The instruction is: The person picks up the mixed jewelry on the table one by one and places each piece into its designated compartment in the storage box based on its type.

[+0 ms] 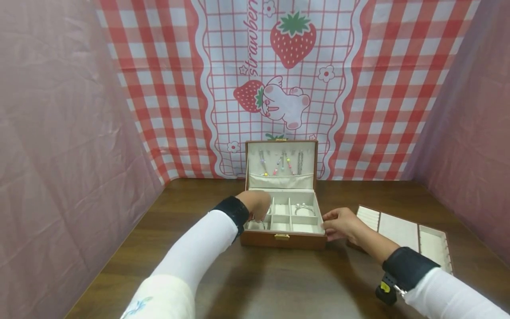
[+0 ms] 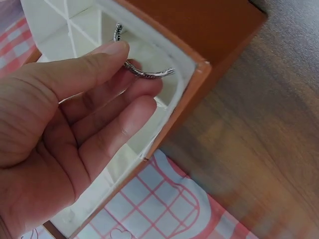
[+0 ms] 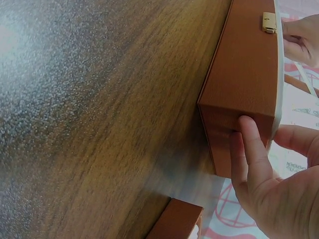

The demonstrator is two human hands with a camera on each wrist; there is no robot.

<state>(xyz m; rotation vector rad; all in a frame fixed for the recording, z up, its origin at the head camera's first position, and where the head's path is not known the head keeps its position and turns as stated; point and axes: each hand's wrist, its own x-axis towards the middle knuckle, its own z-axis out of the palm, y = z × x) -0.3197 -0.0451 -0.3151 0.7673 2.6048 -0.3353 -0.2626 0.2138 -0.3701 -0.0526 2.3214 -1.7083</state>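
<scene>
A brown jewelry box (image 1: 260,240) stands with its lid raised, its cream inside split into several compartments. My left hand (image 1: 256,204) reaches into the front left compartment. Between thumb and fingers it pinches a silver cuff bracelet (image 2: 149,74) with a twisted look, close above the compartment floor. At the box's right side, my right hand (image 1: 343,223) grips the wall, with the thumb at the rim and fingertips (image 3: 246,124) against the outer face. Another silver bracelet (image 1: 304,209) lies in the back right compartment.
Several necklaces, some with coloured beads (image 1: 275,168), hang inside the raised lid. A brown-edged tray (image 1: 398,230) with cream sections lies right of the box, beneath the right forearm. A red-checked strawberry cloth (image 1: 179,88) hangs behind the wooden table (image 1: 279,279).
</scene>
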